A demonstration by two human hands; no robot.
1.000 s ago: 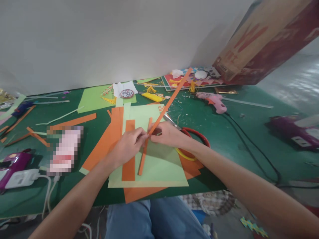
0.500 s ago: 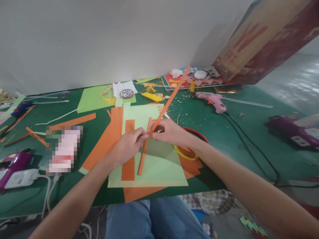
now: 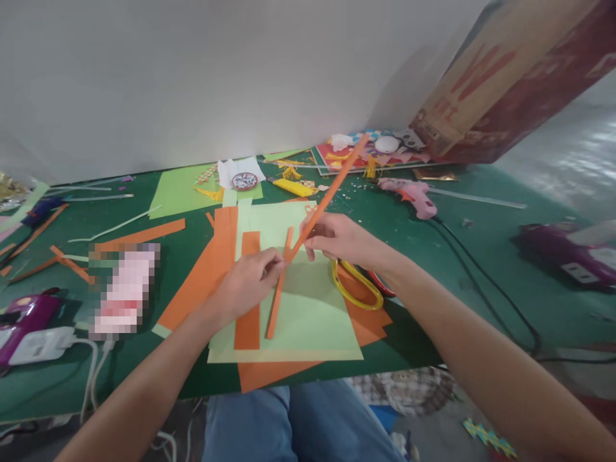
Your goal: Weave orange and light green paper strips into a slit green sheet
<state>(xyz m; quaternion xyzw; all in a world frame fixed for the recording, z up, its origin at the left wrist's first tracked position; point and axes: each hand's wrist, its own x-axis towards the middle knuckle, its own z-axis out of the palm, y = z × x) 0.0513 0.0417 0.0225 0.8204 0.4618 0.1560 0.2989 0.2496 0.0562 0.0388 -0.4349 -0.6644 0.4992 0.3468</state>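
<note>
Right hand (image 3: 344, 237): shifted up and away from the left since the earlier frame; fingers curled around the long strip, though I cannot tell how firmly they hold it.
Long orange strip (image 3: 337, 183): raised at a slant between both hands, upper end free, still at nearly the same angle.
Left hand (image 3: 250, 279): unmoved; I see thumb and forefinger pinched on the strip's lower end.
Reading of the change: I judge the left is anchoring while the right works along the strip.
Narrow orange strip (image 3: 275, 311): lying under the left fingertips; I cannot tell if it joins the long one.
Pale green sheet (image 3: 317, 321): beneath the hands, bearing the narrow strip.
Wide orange strip (image 3: 247, 314): on the sheet, partly under the left hand.
Yellow handle loop (image 3: 336, 279): now more exposed, near the right wrist.
</note>
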